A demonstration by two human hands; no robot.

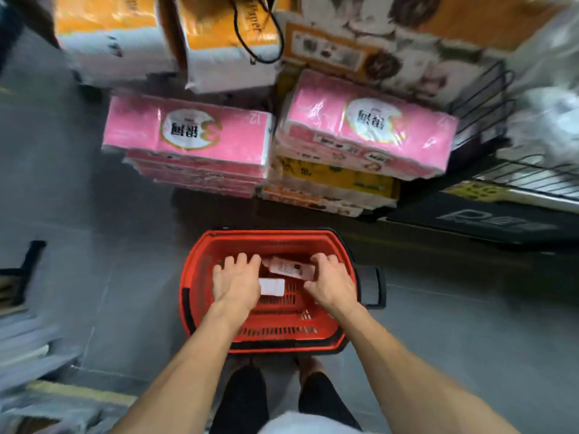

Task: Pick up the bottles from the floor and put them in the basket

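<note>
Right hand (pixel 329 281) gripping pink bottle (pixel 291 268) by its end, left hand (pixel 236 281) curling over white bottle (pixel 272 286) — both looking light, rigid, slippery inside basket (pixel 200 245).

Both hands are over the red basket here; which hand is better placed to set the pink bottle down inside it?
Right. The right hand is already on the pink bottle above the basket; the left hand is on the white bottle.

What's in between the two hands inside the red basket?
In the head view, a pink bottle and a white bottle lie between the left hand and right hand, over the red basket floor.
</note>
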